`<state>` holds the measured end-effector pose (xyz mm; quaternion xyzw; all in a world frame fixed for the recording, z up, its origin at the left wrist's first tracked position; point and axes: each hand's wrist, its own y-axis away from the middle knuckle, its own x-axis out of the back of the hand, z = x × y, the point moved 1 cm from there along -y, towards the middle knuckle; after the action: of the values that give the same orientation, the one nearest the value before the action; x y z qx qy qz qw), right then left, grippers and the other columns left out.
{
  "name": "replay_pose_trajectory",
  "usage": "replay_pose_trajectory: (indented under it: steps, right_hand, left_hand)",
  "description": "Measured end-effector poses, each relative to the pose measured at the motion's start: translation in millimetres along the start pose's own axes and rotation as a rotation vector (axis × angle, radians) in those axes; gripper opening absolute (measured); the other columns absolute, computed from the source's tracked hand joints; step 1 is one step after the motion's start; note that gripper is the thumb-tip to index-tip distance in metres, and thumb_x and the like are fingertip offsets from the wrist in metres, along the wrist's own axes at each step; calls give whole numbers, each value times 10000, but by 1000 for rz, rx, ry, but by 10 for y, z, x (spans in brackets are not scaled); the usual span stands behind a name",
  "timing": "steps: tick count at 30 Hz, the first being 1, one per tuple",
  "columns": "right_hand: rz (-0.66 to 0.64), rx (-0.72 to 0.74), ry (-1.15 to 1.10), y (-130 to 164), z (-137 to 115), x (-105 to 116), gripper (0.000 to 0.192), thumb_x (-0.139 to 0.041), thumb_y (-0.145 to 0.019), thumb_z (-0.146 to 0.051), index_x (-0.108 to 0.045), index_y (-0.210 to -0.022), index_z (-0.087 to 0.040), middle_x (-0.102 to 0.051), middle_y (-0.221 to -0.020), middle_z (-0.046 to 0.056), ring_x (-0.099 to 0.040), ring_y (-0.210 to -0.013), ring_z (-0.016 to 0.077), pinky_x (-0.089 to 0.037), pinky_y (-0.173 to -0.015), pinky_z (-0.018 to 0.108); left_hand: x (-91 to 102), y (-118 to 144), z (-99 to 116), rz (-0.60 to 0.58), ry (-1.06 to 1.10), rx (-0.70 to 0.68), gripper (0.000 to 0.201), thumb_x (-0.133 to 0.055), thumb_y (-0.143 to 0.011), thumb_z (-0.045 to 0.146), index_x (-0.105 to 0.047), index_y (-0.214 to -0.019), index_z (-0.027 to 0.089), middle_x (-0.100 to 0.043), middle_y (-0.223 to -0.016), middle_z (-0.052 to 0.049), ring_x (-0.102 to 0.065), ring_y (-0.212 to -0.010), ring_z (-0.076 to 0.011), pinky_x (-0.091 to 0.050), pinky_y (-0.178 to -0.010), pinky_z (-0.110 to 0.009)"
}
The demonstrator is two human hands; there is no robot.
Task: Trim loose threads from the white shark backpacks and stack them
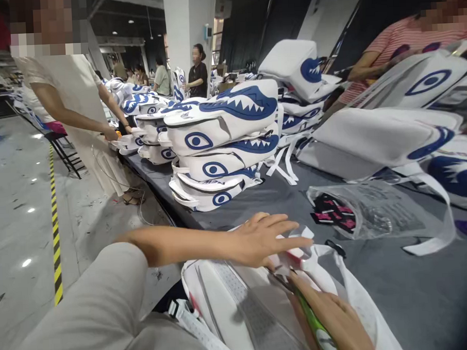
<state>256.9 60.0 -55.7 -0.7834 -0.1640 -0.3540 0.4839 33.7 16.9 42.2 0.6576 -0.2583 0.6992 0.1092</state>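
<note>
On the near edge of the table lies a white backpack [223, 304] with its mesh-padded back and straps facing up. My left hand [255, 241] reaches across its upper end, fingers spread and stretched out, the thumb down by the white webbing [307, 259]. My right hand [328, 310] is closed around a green-handled tool [315, 321] with a thin, dark metal tip, which points at the webbing near my left thumb. The tip is partly hidden, so its exact kind is unclear. A black buckle piece [335, 248] lies beside the webbing.
Stacked white backpacks [212, 145] with blue eyes and teeth stand ahead; more backpacks [371, 138] lie at right. A clear plastic bag [390, 209] holds small black-and-pink pieces. One person [67, 99] stands at left, another in a striped shirt [390, 39] at right.
</note>
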Motion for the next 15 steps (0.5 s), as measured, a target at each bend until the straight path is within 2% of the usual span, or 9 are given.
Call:
replay_pose_trajectory:
  steps: [2, 3, 5, 7, 9, 13, 15]
  right_hand:
    - [-9, 59, -7, 18, -204, -35, 240, -497, -951, -325, -731, -1000, -307, -735, -704, -3, -683, -552, 202, -517, -477, 303]
    - [-4, 48, -20, 33, -339, -22, 230, -515, -944, -269, -711, -1059, -300, -725, -707, 3, -682, -567, 208, -528, -506, 313]
    - [6, -37, -62, 60, -599, 36, 284, -547, -935, -178, -655, -1177, -279, -732, -829, 38, -708, -709, 224, -571, -658, 353]
    - [4, -60, -118, 72, -758, 77, 336, -547, -936, -126, -613, -1235, -262, -734, -967, 76, -715, -855, 233, -573, -794, 396]
    - [2, -49, -128, 84, -774, 79, 335, -534, -946, -109, -600, -1242, -252, -730, -985, 77, -710, -878, 221, -568, -809, 391]
    - [67, -78, -95, 141, -666, 11, 343, -531, -949, -86, -591, -1244, -249, -729, -954, 52, -704, -840, 188, -567, -803, 360]
    - [109, -93, -103, 163, -661, -31, 354, -537, -936, -72, -596, -1236, -251, -734, -947, 46, -706, -833, 186, -571, -817, 362]
  left_hand:
    - [-92, -162, -98, -124, 2, 3, 1011, -776, -791, 447, -219, -1594, 189, -224, -1651, -178, -220, -1510, -407, -307, -1129, -577]
    - [-150, -243, -139, -173, 11, 9, 1062, -791, -769, 460, -191, -1600, 183, -209, -1654, -185, -227, -1503, -416, -308, -1125, -593]
    - [-272, -384, -200, -230, 40, 23, 1038, -793, -765, 442, -220, -1589, 178, -263, -1639, -173, -274, -1480, -392, -337, -1116, -567]
    - [-383, -471, -235, -253, 66, 2, 1015, -798, -762, 405, -237, -1577, 179, -333, -1610, -160, -307, -1464, -347, -357, -1113, -509]
    - [-446, -482, -246, -241, 51, -14, 1027, -783, -777, 405, -193, -1583, 168, -327, -1610, -170, -265, -1487, -347, -307, -1146, -514]
    - [-394, -306, -132, -144, -31, -120, 1146, -759, -794, 454, -2, -1603, 162, -88, -1676, -209, -59, -1553, -386, -128, -1203, -591]
    - [-361, -230, -35, -105, -52, -175, 1185, -768, -781, 476, 35, -1601, 178, -13, -1681, -215, -12, -1556, -402, -78, -1203, -614]
